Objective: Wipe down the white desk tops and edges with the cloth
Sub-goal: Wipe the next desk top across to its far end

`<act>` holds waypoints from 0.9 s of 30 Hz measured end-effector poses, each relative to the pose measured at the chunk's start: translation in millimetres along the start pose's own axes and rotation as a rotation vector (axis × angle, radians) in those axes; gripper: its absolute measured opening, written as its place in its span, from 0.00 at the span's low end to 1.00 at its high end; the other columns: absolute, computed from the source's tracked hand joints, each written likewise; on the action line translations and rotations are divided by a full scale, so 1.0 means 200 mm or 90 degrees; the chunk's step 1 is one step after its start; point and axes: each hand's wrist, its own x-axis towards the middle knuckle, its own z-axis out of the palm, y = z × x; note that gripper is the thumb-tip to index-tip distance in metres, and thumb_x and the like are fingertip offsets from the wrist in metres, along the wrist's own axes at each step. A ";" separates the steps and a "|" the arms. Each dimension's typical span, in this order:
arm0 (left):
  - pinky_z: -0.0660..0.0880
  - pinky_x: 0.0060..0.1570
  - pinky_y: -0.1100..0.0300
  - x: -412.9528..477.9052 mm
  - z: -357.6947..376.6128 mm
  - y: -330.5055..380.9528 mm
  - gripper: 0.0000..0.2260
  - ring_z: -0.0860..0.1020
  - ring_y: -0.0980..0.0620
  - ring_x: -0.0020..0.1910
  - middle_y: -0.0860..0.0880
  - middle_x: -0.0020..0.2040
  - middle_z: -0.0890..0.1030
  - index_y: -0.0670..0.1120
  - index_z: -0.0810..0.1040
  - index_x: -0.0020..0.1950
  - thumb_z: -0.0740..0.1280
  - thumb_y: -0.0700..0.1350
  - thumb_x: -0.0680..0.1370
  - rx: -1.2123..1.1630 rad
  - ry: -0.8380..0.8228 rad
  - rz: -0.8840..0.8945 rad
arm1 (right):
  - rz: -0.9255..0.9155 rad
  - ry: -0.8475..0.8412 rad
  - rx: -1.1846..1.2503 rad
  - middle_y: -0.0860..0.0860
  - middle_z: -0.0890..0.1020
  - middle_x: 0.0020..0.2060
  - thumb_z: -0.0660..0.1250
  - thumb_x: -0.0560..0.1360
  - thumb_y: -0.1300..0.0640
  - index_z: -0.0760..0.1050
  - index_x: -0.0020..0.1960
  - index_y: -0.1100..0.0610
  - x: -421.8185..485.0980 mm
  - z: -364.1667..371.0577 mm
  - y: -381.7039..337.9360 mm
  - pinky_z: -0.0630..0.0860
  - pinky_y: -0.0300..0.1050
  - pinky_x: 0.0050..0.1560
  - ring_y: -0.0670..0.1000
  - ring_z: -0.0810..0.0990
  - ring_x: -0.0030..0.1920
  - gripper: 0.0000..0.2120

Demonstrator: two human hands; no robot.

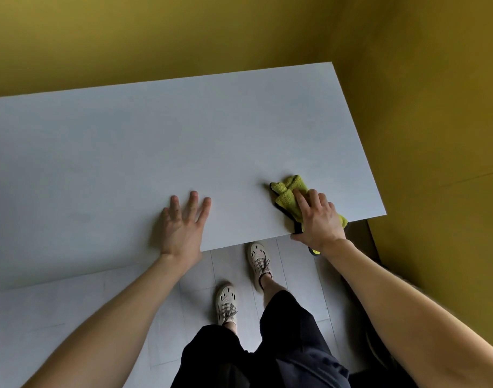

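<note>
Standing at the near edge of a white desk (127, 152), close to its right end, against yellow walls (421, 107). Pressing the left hand (181, 225) flat on the desk top near the edge, palm down, fingers spread, holding nothing. Bearing down with the right hand (318, 219) on a bunched yellow-green cloth (288, 196) with a dark trim, near the desk's near right corner; fingers curled over the cloth, thumb hooking at the desk edge. Trailing part of the cloth over the near edge below the wrist, possibly hanging free, though hard to tell with the hand covering it. Showing, below the desk, two pale laced shoes (241, 281) on a grey tiled floor (295, 275), and dark shorts (267, 345) at the bottom of the view.
</note>
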 end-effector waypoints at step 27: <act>0.40 0.83 0.31 1.40 -1.24 0.69 0.79 0.24 0.40 0.83 0.46 0.81 0.19 0.62 0.23 0.82 0.79 0.79 0.54 -0.138 -0.039 0.177 | 0.252 0.334 0.334 0.60 0.73 0.79 0.64 0.87 0.63 0.69 0.82 0.61 0.44 0.19 0.63 0.68 0.63 0.80 0.62 0.68 0.82 0.23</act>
